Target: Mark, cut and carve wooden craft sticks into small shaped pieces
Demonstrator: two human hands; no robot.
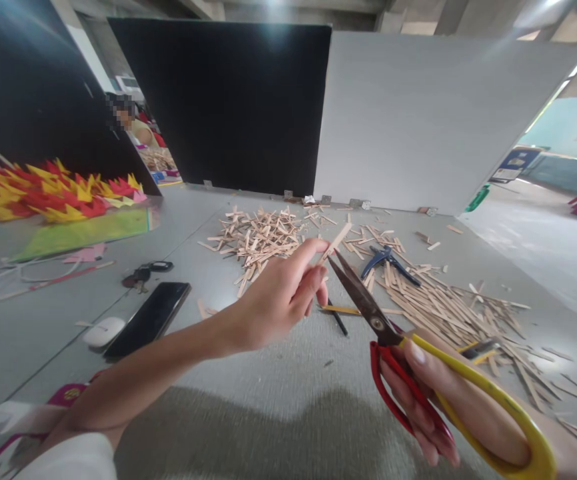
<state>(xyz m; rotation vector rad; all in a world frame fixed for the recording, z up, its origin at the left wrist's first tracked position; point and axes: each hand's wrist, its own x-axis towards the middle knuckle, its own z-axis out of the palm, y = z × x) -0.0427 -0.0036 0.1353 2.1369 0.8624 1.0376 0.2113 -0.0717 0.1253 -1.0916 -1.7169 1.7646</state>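
- While the left hand (pixel 278 297) pinches a short wooden stick (pixel 336 241) between thumb and fingertips, holding it up above the desk (pixel 288 413), the right hand (pixel 448 407) brings a pair of scissors (pixel 368 307) to its lower end; the stick is lifted clear, it seems, so the blades can meet it freely.
- The right hand's fingers are threaded through the red and yellow handles and closed on them; the blades appear nearly together, their tips just at the stick, though whether they are already biting into it cannot be told.
- A heap of cut sticks (pixel 258 237) lies beyond the left hand and a longer spread of wooden strips (pixel 448 307) sits to the right, both within easy reach of the hands.
- Blue-handled pliers (pixel 386 260) rest among the strips, and a pencil (pixel 341 309) lies under the scissors, partly hidden by the blades.
- To the left lie a black phone (pixel 148 319), a white mouse (pixel 103 331) and a bunch of keys (pixel 143 272), set aside from the wood.
- Red and yellow paper shapes (pixel 48 190) are stacked further left.
- Another person (pixel 133 127) sits in the gap between the black panels, largely hidden.
- The right wrist is cut off at the frame's edge, and a yellow-edged object among the strips is too small to identify.
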